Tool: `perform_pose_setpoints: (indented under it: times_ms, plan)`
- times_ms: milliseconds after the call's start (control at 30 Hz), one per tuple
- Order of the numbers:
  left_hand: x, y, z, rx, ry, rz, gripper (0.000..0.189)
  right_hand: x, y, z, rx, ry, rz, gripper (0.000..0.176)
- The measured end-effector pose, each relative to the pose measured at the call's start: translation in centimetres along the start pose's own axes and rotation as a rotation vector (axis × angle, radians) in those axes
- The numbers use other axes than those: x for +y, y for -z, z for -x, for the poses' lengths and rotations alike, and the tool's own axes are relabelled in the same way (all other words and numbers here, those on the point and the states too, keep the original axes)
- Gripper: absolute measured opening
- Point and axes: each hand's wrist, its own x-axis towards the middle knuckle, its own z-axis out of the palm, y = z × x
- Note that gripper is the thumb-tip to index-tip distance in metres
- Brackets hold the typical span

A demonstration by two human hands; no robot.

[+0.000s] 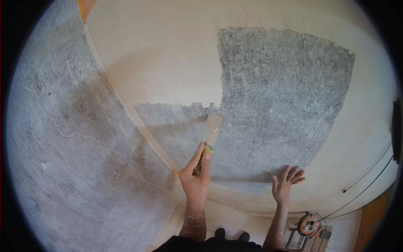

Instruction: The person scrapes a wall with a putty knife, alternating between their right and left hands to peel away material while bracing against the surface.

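My left hand [195,178] is wrapped round the handle of a scraper [214,128], index finger and thumb stretched along it toward the blade. The wide pale blade points up the wall, its edge close under the ragged border of the cream coating [168,80]. Around the blade the wall shows as a rough grey scraped patch [281,84]. Lower right, my right hand [284,185] rests at the bottom of this patch with fingers spread and nothing in them. Pale flecks cling to both forearms.
On the left, an adjoining grey wall [75,126] carries a long crack and meets this one at a pale corner strip. An orange-rimmed cable reel [308,224] sits on a wooden stool [317,243] at lower right. Black cables [361,197] run up from it.
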Motion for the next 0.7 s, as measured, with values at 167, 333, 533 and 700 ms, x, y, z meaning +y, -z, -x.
perform_pose_setpoints:
  times_ms: [167,333,533,700]
  plan:
    - [3.4,-0.8,-2.7,0.019,-0.013,-0.043,0.033,-0.3,-0.1,-0.1,0.047,0.018,-0.005,0.076]
    - [0.9,-0.8,-1.4,0.043,-0.047,-0.054,0.034,-0.2,0.0,-0.1,0.017,0.0,-0.026,0.076]
    - [3.4,0.0,-2.6,0.012,0.003,-0.046,0.033,-0.4,-0.4,0.2,0.009,-0.01,-0.002,0.078]
    - [3.3,-1.8,-2.9,0.046,-0.105,-0.062,0.033,-0.5,-0.6,0.3,0.018,-0.036,-0.097,0.075]
